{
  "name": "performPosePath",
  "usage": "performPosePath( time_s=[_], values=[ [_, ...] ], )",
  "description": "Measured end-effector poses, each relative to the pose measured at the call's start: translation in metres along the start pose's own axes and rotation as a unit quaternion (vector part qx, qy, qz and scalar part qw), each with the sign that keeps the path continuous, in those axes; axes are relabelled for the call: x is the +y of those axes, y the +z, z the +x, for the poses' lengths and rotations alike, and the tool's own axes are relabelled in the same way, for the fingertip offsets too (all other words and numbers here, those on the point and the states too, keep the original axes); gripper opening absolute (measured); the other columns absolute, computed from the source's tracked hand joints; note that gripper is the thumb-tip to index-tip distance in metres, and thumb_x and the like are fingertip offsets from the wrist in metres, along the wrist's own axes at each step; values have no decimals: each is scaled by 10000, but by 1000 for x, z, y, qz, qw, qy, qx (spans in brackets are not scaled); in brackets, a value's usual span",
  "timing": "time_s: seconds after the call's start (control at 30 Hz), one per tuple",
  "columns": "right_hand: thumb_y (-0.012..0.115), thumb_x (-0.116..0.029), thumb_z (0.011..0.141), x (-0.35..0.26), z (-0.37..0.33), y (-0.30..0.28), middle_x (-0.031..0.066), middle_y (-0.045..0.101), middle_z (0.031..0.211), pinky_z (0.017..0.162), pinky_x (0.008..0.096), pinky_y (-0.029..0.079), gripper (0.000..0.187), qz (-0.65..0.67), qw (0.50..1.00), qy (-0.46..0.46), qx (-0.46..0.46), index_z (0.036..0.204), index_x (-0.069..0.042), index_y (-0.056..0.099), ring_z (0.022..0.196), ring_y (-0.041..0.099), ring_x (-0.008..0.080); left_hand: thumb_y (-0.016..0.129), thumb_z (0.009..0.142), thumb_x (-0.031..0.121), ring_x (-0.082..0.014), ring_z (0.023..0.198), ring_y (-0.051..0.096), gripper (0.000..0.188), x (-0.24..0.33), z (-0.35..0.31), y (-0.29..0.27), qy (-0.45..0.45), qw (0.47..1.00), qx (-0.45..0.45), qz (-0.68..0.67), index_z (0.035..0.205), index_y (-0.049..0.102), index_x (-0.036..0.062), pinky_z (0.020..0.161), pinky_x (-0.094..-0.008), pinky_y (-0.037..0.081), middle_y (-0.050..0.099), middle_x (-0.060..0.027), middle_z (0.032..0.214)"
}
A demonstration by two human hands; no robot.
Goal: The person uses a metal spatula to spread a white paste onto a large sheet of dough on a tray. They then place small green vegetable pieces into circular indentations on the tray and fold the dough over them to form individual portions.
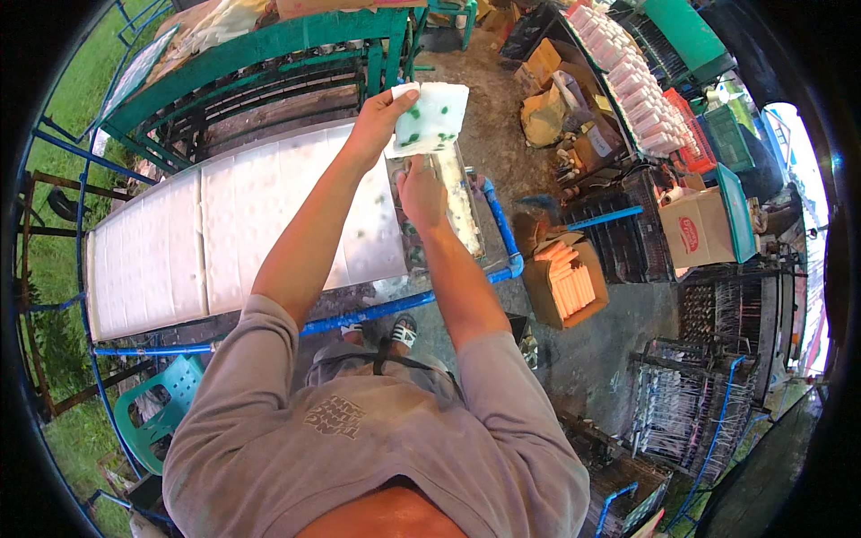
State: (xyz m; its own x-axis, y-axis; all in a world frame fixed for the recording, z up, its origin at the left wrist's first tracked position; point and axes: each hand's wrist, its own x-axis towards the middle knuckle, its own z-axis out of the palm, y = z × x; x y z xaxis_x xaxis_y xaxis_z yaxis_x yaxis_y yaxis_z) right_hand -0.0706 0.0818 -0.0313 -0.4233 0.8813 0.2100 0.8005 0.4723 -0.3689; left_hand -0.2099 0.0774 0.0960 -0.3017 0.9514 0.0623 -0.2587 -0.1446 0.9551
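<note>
Blue-railed table (386, 310) bearing broad white sheets (287, 206); over its right end, the left hand (384, 117) pinches a green-spotted white slab (438, 117); the right hand (421, 193) is at its lower edge, grip unclear; even support should limit cracking.

One wide fisheye camera, worn on the head, looked steeply down past the shirt (386, 457) at nearby hands (375, 127) and counter (386, 311)

A red oval logo marks the cardboard box (697, 231); outlined lettering crosses the grey shirt (386, 453).
</note>
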Motion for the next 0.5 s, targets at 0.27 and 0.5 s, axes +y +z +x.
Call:
performPosePath(
  time_s=[0.27, 0.5],
  values=[
    [664, -267, 949, 6, 4, -17, 236, 708, 1019, 787, 542, 540, 367, 89, 995, 26, -25, 1216, -68, 511, 929, 694, 458, 711, 985, 289, -115, 1003, 634, 380, 6, -14, 12, 20, 1000, 14, 11, 1239, 688, 7, 897, -297, 492, 724, -46, 1107],
    [677, -262, 948, 9, -71, -56, 240, 713, 1070, 826, 535, 524, 412, 154, 986, 54, -40, 1270, -81, 494, 971, 685, 468, 710, 990, 260, -79, 954, 619, 305, 12, -49, -5, 102, 988, 104, -58, 1206, 712, 45, 878, -273, 480, 719, 6, 1078]
  ],
)
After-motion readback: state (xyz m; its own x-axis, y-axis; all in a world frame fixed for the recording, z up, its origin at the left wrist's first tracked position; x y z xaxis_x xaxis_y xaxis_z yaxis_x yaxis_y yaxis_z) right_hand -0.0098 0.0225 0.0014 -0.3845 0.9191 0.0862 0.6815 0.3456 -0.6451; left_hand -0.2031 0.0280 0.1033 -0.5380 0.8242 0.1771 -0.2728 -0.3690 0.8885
